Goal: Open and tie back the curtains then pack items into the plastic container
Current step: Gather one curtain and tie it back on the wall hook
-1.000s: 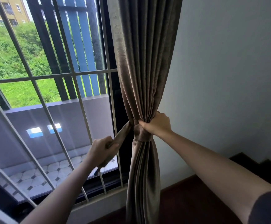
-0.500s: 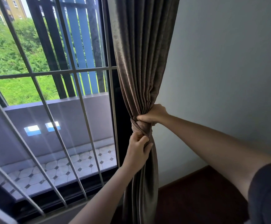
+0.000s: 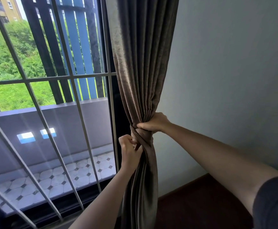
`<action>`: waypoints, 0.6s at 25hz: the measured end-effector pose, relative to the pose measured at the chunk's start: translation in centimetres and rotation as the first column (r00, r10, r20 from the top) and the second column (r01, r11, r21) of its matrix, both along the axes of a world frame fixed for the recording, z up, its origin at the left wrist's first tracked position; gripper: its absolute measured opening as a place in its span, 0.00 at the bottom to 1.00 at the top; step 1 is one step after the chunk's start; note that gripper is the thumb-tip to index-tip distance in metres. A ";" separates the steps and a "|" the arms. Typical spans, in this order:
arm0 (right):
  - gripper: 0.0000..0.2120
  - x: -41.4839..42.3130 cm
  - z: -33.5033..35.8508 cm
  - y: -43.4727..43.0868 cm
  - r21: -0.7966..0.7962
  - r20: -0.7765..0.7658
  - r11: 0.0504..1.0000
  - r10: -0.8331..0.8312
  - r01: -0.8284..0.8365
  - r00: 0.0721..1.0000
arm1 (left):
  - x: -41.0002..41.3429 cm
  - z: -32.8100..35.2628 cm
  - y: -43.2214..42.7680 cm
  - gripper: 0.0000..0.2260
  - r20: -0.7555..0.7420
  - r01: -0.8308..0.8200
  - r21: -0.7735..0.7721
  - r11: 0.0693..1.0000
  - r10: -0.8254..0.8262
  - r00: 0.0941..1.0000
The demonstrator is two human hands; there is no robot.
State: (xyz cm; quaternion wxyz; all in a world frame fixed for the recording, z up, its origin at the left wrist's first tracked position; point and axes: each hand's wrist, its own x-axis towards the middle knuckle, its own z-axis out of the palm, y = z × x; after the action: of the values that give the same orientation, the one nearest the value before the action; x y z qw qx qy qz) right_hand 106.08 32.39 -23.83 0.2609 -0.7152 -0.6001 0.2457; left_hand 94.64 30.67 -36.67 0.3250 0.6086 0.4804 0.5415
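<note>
Both arms reach out: our right hand (image 3: 153, 122) clenches the curtain (image 3: 141, 71) above its tie (image 3: 141, 138); our left hand (image 3: 129, 152) grips the tie's end. Window (image 3: 52, 113) left of the curtain, wall (image 3: 226, 71) right.

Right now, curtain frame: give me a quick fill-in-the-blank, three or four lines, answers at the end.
1. The right hand clasps the gathered curtain just ____ the wrapped band.
2. The left hand has its grip on the tie-back strip on the side nearer the ____.
3. The curtain is bunched between the window and the ____ wall.
4. Through the glass, the balcony floor is ____.

Answers: above; window; grey; tiled
</note>
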 end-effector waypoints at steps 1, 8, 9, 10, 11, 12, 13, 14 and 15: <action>0.21 0.2 -0.1 0.0 0.004 -0.001 1.000 0.015 -0.015 1.000 | 0.0 0.0 0.4 0.19 0.021 -0.022 -0.087 0.996 0.024 0.999; 0.25 1.5 -1.2 -0.2 -0.001 -0.032 0.997 0.081 -0.081 0.996 | 0.0 -0.1 2.4 0.27 0.123 0.248 -0.364 0.898 -0.217 0.968; 0.25 2.1 -1.7 -0.3 -0.039 -0.092 0.988 0.145 -0.149 0.985 | 0.0 -0.2 2.6 0.27 0.126 0.223 -0.372 0.901 -0.189 0.974; 0.27 2.8 -2.2 -0.6 -0.079 -0.155 0.969 0.218 -0.232 0.964 | 0.0 -0.3 2.9 0.26 0.133 0.198 -0.375 0.906 -0.159 0.978; 0.31 3.6 -3.1 -0.8 -0.100 -0.206 0.946 0.283 -0.307 0.937 | 0.0 -0.4 3.1 0.27 0.129 0.178 -0.381 0.907 -0.138 0.982; 0.36 4.4 -4.1 -1.1 -0.095 -0.233 0.927 0.333 -0.362 0.914 | 0.0 -0.5 3.3 0.28 0.125 0.175 -0.382 0.908 -0.137 0.983; 0.40 5.1 -5.0 -1.5 -0.070 -0.220 0.913 0.379 -0.402 0.899 | 0.0 -0.6 3.4 0.29 0.112 0.177 -0.385 0.906 -0.145 0.983; 0.43 5.5 -5.9 -1.8 -0.033 -0.175 0.901 0.422 -0.433 0.890 | 0.1 -0.6 3.4 0.29 0.107 0.182 -0.383 0.906 -0.152 0.983; 0.47 5.8 -6.6 -2.0 0.008 -0.100 0.890 0.455 -0.457 0.885 | 0.2 -0.5 3.4 0.29 0.105 0.182 -0.379 0.907 -0.153 0.983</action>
State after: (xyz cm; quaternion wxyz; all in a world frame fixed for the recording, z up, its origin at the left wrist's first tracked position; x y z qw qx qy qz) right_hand 111.84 30.38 -30.41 0.2195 -0.5432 -0.7356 0.3400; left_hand 94.84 34.04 -37.19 0.5012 0.5513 0.5116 0.4279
